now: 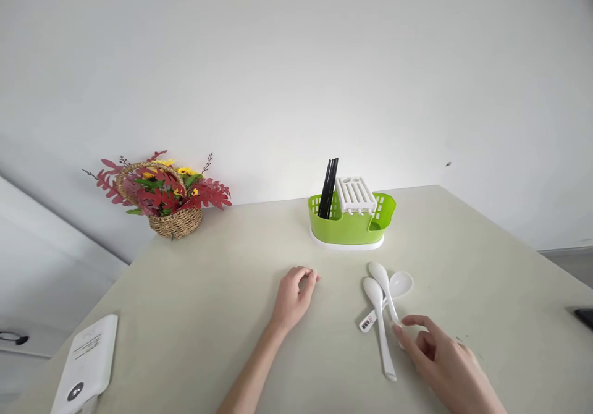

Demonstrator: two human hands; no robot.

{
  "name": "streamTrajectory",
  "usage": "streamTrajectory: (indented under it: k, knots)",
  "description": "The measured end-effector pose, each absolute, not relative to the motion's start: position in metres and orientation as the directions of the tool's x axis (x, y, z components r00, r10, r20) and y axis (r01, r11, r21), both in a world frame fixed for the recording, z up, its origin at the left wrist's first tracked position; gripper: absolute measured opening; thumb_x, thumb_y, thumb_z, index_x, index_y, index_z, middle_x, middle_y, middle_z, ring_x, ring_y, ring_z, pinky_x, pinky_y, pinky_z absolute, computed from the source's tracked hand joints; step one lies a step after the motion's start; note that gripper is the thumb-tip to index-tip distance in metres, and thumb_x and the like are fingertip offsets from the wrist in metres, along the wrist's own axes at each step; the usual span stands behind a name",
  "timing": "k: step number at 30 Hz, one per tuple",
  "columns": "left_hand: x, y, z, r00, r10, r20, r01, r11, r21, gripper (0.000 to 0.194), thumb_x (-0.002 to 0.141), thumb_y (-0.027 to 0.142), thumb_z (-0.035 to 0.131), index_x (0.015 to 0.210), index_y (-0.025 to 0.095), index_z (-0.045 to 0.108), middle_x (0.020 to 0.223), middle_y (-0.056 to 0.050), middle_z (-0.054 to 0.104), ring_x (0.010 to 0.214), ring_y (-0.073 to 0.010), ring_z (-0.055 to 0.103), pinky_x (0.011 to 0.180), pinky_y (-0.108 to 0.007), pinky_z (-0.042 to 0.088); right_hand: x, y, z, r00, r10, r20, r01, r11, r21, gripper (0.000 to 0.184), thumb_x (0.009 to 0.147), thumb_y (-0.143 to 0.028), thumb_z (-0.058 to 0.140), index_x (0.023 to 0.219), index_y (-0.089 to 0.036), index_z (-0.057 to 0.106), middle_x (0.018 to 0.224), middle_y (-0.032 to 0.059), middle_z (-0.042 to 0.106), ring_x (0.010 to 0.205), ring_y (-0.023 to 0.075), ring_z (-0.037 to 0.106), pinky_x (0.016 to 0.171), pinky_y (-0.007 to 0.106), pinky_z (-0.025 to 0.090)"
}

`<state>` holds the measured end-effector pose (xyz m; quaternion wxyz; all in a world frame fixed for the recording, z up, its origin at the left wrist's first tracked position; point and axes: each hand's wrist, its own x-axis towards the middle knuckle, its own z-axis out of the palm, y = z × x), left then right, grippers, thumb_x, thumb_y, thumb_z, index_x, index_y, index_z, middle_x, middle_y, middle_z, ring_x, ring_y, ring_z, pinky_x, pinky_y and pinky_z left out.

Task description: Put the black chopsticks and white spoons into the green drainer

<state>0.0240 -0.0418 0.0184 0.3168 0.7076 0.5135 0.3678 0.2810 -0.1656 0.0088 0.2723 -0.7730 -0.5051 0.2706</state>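
Grasping step, apparently: in front of the caddy (354, 229), right hand (440, 353) pinched a spoon (386, 289); lifting demanded firmness; left hand (293, 298) curled, empty.

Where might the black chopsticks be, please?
The black chopsticks lean in the left end of the green caddy, beside its white rack, right of centre in the head view.

The one camera, at the person's head, looks forward and down over the tabletop (208, 290), with the left hand (294, 293) close at six o'clock, the wall (296, 80) farther at twelve.
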Motion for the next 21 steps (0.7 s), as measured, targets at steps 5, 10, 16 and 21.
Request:
streamTrajectory:
  k: [5, 10, 16, 21]
  knots:
    - [0.025, -0.042, 0.021, 0.191, 0.968, 0.165, 0.502, -0.241, 0.831, 0.039, 0.102, 0.051, 0.05, 0.087, 0.024, 0.073, 0.099, -0.006, 0.077, 0.096, -0.0226, 0.071, 0.071, -0.028, 0.054, 0.282, -0.157, 0.007, 0.348, 0.922, -0.169, 0.675, -0.372, -0.637, 0.042, 0.089, -0.067, 0.044, 0.091, -0.032, 0.065, 0.058, -0.0022, 0.059, 0.059, 0.0243, 0.063, 0.054, 0.03, 0.043]
    - [0.025, -0.042, 0.023, 0.185, 0.975, 0.126, 0.509, -0.205, 0.836, 0.037, 0.102, 0.051, 0.051, 0.088, 0.024, 0.074, 0.101, -0.006, 0.077, 0.099, -0.0225, 0.071, 0.064, -0.026, 0.049, 0.287, -0.149, 0.008, 0.297, 0.906, -0.303, 0.693, -0.423, -0.585, 0.041, 0.086, -0.068, 0.048, 0.095, -0.032, 0.066, 0.062, -0.0009, 0.064, 0.063, 0.0262, 0.068, 0.054, 0.032, 0.047]
    - [0.025, -0.042, 0.023, 0.175, 0.978, 0.113, 0.501, -0.188, 0.845, 0.038, 0.102, 0.052, 0.051, 0.088, 0.024, 0.073, 0.102, -0.006, 0.077, 0.099, -0.0227, 0.07, 0.059, -0.025, 0.046, 0.288, -0.142, 0.008, 0.28, 0.921, -0.269, 0.737, -0.386, -0.555, 0.036, 0.085, -0.063, 0.05, 0.092, -0.031, 0.065, 0.059, -0.0014, 0.061, 0.058, 0.0254, 0.065, 0.051, 0.031, 0.045]
    - [0.024, -0.042, 0.025, 0.178, 0.979, 0.102, 0.513, -0.181, 0.839, 0.039, 0.102, 0.053, 0.05, 0.089, 0.024, 0.073, 0.1, -0.006, 0.077, 0.1, -0.0229, 0.07, 0.061, -0.025, 0.047, 0.283, -0.146, 0.006, 0.316, 0.915, -0.25, 0.7, -0.403, -0.59, 0.036, 0.085, -0.064, 0.05, 0.092, -0.032, 0.064, 0.059, -0.0013, 0.061, 0.059, 0.026, 0.066, 0.052, 0.031, 0.046]
